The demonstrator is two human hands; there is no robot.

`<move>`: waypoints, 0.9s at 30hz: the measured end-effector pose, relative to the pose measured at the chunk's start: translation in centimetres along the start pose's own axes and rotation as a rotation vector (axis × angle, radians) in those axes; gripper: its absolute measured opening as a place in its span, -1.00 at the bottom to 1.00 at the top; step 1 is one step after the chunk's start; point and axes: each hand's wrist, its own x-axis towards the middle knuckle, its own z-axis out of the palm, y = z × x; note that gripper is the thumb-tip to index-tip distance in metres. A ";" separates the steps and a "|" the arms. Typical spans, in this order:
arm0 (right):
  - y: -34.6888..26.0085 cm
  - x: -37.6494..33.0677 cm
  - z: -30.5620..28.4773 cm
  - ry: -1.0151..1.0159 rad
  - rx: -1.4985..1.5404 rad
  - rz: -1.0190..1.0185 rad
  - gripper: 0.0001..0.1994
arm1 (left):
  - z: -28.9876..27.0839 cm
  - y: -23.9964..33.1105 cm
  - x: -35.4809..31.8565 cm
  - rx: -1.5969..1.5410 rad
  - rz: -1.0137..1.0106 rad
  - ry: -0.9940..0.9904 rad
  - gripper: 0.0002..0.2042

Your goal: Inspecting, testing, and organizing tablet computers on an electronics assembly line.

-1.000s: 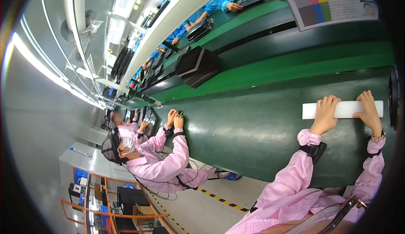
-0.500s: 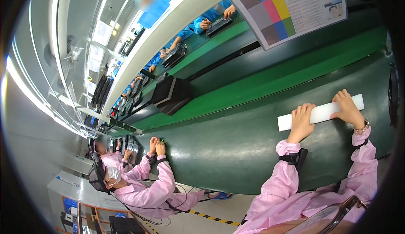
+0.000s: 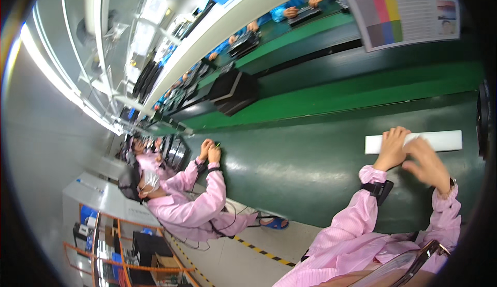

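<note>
- The white bar (image 3: 442, 141) lies flat on the green table (image 3: 300, 168); its visible part looks whole and plain.
- The left hand (image 3: 391, 151) rests over it, fingers close together; whether they pinch, I cannot tell.
- The right hand (image 3: 429, 167) is blurred beside it, thumb apart from fingers.
- Handling seems underway; how much is done or left, I cannot judge.

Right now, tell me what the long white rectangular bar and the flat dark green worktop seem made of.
Long white rectangular bar: probably foam or plastic, matte; its even white surface shows no sharp glints.
Flat dark green worktop: perhaps rubber or vinyl sheeting, satin; broad, soft reflections spread over it.
</note>
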 end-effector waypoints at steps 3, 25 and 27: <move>-4.3 1.3 0.6 -0.673 0.895 -0.442 -0.78 | 0.0 -0.2 -0.2 -0.017 -0.010 -0.003 -0.42; -12.4 -1.2 10.0 -1.030 1.436 -0.641 -0.71 | -0.4 0.3 -0.2 -0.050 -0.019 -0.001 -0.43; -12.8 -1.2 10.2 -0.986 1.445 -0.685 -0.70 | -0.4 0.4 -0.1 -0.058 -0.014 0.004 -0.43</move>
